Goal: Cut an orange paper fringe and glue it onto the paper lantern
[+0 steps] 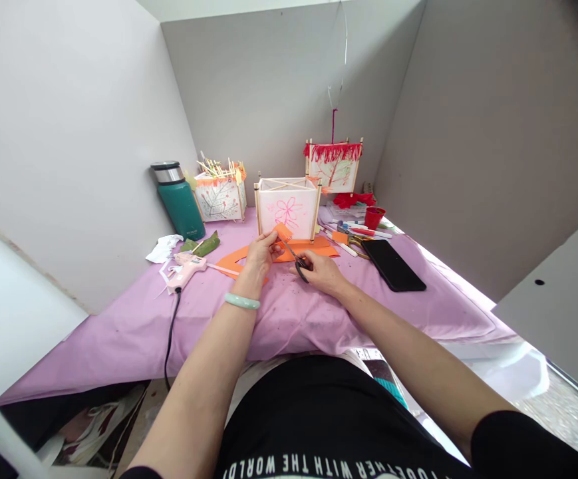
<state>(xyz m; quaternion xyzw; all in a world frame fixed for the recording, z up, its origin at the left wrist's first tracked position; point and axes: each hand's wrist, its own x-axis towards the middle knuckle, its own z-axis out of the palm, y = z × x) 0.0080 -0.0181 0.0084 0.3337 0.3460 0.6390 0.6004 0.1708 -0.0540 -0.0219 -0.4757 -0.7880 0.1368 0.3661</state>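
Observation:
My left hand (261,256) pinches a small piece of orange paper (283,231) just above the purple cloth. My right hand (321,271) grips black-handled scissors (296,259), whose blades point up toward that paper. Larger orange paper sheets (318,247) lie under and behind both hands. A pale green bangle (241,301) sits on my left wrist. Right behind the hands stands a white paper lantern with a pink flower drawing (287,207).
A pink glue gun (185,271) with a black cord lies at left, next to a teal flask (179,199). Two more lanterns (333,166) stand at the back. A black phone (392,264), markers and a red cup (373,217) lie at right. Grey partition walls enclose the table.

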